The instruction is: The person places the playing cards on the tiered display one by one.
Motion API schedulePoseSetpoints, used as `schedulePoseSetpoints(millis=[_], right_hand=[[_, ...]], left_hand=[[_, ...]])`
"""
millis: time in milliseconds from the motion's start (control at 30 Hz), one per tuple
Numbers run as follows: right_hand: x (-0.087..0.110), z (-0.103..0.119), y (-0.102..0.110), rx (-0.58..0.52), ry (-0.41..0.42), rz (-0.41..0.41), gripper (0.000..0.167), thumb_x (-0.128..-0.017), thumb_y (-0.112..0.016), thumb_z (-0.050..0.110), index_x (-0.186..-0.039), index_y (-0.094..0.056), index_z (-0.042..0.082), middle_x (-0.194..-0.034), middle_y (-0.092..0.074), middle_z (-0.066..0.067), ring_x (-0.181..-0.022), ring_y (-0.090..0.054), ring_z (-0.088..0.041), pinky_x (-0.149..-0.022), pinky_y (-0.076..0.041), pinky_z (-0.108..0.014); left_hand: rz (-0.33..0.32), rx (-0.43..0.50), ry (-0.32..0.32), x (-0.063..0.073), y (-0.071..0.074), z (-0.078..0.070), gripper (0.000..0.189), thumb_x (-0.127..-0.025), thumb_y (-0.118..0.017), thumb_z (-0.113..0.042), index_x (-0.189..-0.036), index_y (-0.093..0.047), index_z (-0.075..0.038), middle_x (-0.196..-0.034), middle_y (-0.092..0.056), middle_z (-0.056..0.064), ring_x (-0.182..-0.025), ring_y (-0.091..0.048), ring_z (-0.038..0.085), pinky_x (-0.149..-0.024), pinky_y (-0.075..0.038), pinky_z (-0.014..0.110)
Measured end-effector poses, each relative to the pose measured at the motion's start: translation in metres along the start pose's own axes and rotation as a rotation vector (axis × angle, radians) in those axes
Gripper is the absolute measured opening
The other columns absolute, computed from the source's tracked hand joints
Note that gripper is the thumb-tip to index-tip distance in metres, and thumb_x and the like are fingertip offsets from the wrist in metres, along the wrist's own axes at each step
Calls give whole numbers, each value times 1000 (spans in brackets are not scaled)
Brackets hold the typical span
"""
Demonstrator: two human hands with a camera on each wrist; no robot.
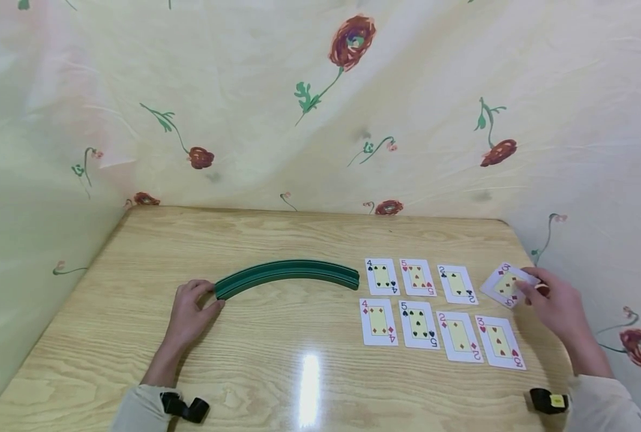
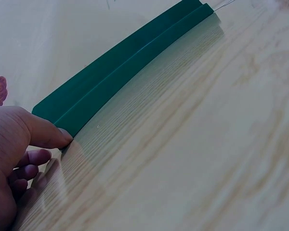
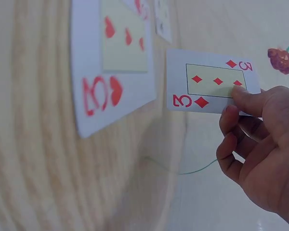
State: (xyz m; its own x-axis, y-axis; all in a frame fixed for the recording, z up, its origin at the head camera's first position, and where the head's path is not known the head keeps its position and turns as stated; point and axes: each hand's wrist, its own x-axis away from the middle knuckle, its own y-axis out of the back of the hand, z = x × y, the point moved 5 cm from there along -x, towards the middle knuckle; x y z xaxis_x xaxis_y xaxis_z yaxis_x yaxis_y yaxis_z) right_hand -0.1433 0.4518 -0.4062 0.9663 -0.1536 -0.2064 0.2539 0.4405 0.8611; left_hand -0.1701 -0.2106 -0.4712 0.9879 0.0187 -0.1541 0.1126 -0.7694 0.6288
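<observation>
At the near left of a curved green card holder (image 1: pixel 288 269), my left hand (image 1: pixel 189 315) pinches its end between thumb and fingers; the thumb lies along the near edge in the left wrist view. The holder's groove has no cards standing in it. My right hand (image 1: pixel 555 306) grips a 3 of diamonds playing card (image 3: pixel 214 81) by one edge, thumb on its face. That card is tilted, at the right end of the back row of cards. Closest in front of it lies the 3 of hearts (image 1: pixel 500 342).
Face-up cards lie in two rows on the wooden table (image 1: pixel 234 372). Behind are the 4 of spades (image 1: pixel 382 276), 5 of hearts (image 1: pixel 418 278) and 2 of clubs (image 1: pixel 457 284). In front are the 4 of diamonds (image 1: pixel 378 322), 5 of spades (image 1: pixel 419 324) and 2 of diamonds (image 1: pixel 459 336).
</observation>
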Motion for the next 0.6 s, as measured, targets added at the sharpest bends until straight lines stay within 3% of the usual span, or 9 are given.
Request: schedulePoseSetpoints(millis=[200,367,600], right_hand=[[-6,12,4,-43,2,-31,31,-100,-60,18,-122,-61,-4,-88,-66,-21,-58,-54,-2,-48,-37,-21],[-11,28,4,-75,0,-39,31,-99,-63,19,-120,-64,-3,-86,-67,-14,-57,-55,0,-50,-38,-20],[-19,56,2,-150,1,-47,33,-97,-65,20,-120,-66,-5,-78,-51,31,-59,-56,3,-50,-44,-17]], left_hand=[[-6,-1,-6,0,1,0,29,-85,-74,-3,-112,-68,7,-120,-60,23,-117,-44,35,-97,-33,48],[-10,-3,-11,1,1,-1,29,-85,-74,-3,-112,-68,7,-119,-60,23,-116,-44,35,-96,-33,47],[1,-7,-1,0,2,0,31,-86,-74,-4,-113,-68,7,-122,-60,23,-116,-44,35,-97,-34,48]])
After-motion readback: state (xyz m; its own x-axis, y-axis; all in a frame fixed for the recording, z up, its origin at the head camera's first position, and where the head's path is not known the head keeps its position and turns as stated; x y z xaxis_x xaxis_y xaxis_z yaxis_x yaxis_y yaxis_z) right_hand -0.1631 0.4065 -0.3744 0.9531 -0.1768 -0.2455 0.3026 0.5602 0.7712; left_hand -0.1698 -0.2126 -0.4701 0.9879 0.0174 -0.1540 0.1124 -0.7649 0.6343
